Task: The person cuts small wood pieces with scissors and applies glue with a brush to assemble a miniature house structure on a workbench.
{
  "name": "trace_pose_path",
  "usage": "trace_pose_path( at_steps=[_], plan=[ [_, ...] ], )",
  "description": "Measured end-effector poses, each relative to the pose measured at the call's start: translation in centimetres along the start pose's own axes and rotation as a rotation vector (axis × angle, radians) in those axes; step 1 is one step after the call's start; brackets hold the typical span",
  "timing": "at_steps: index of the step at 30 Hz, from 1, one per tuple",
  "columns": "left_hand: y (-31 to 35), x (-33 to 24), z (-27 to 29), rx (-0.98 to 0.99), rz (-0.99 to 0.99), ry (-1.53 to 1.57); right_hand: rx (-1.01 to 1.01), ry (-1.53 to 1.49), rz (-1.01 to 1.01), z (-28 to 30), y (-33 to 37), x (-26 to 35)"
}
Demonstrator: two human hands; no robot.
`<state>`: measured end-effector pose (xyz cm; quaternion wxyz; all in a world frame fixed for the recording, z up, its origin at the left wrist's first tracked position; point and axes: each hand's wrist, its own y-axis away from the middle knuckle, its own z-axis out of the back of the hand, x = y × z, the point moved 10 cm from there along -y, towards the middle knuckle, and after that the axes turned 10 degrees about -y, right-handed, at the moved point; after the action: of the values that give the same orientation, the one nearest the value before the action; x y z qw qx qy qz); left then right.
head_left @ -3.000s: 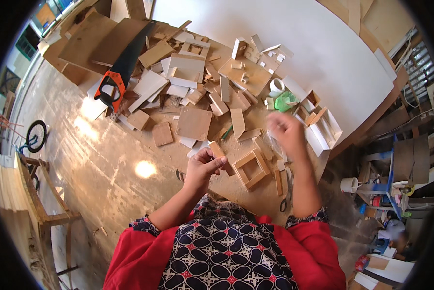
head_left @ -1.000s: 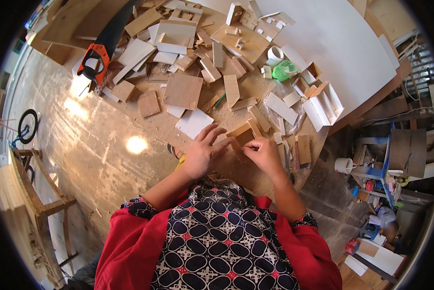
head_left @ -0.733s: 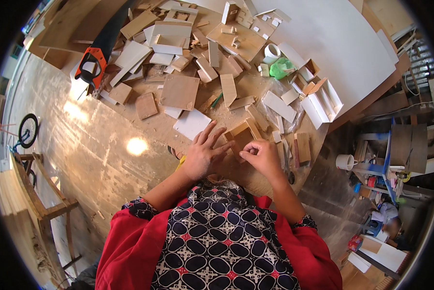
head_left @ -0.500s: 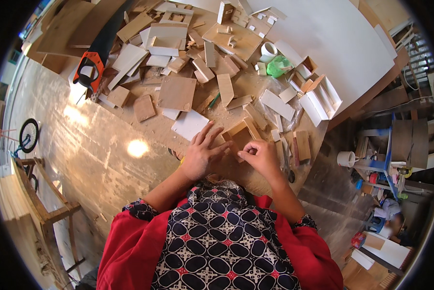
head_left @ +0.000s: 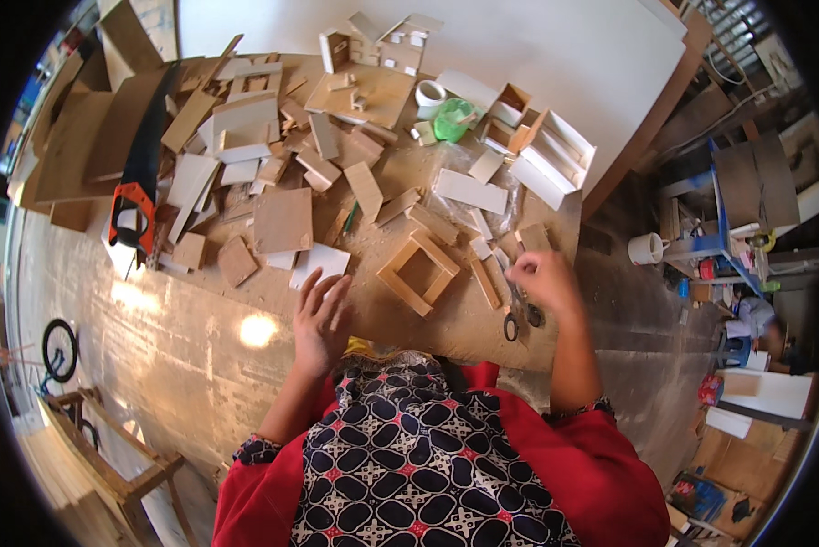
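Observation:
My left hand (head_left: 323,319) hangs over the front edge of the table with its fingers spread, holding nothing, close to a white board piece (head_left: 322,264). To the right of it, a square wooden frame (head_left: 404,293) lies on the brown tabletop, touched by neither hand. My right hand (head_left: 548,284) is raised at the table's right side, its fingers curled into a pinch. Whatever might be between those fingertips is too small or blurred to make out. Below that hand lie scissors (head_left: 511,326) with dark handles, and a narrow wood strip (head_left: 485,283) beside them.
Wood offcuts (head_left: 282,221) heap across the left and middle of the table. A handsaw (head_left: 132,217) with an orange handle rests at the left edge. Toward the back stand a white cup (head_left: 429,97), a green plastic container (head_left: 452,121) and a white open box (head_left: 541,180).
My hands have parted: the left moved left and down, the right moved right, away from the wooden frame, which now shows fully. The view has shifted too.

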<state>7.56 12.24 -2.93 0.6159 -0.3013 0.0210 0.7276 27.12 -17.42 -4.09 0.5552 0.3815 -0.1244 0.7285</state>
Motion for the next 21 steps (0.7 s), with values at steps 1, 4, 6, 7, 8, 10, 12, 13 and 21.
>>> trace_pose_path(
  at_steps=[1,4,6,7,8,10,12,13,21],
  plan=[
    [0.1,0.3,0.4,-0.022,0.016,0.012,0.049,0.034,-0.031,-0.8,1.0,-0.8],
    [-0.1,0.6,0.7,-0.053,0.041,0.016,0.044,-0.047,-0.004,-2.8,3.2,-1.0],
    [-0.6,0.1,0.8,-0.057,0.031,0.022,-0.071,0.132,0.112,-3.9,3.4,-0.2],
    [-0.9,-0.5,0.8,-0.049,0.011,0.032,-0.128,0.222,0.17,-4.2,3.5,0.4],
    [-1.3,-1.3,0.9,-0.042,-0.009,0.041,-0.113,0.231,0.13,-4.6,3.5,0.0],
    [-2.0,-2.5,0.9,-0.037,-0.038,0.057,-0.09,0.241,0.102,-4.9,3.3,0.0],
    [-2.5,-3.9,0.9,-0.037,-0.067,0.058,-0.091,0.216,0.101,-4.9,3.1,0.0],
    [-2.6,-4.5,0.8,-0.036,-0.078,0.077,-0.104,0.187,0.115,-4.5,3.0,-0.3],
    [-3.1,-7.0,-1.5,0.163,0.08,0.443,0.335,-0.789,-0.021,-7.1,4.2,2.7]
  ],
)
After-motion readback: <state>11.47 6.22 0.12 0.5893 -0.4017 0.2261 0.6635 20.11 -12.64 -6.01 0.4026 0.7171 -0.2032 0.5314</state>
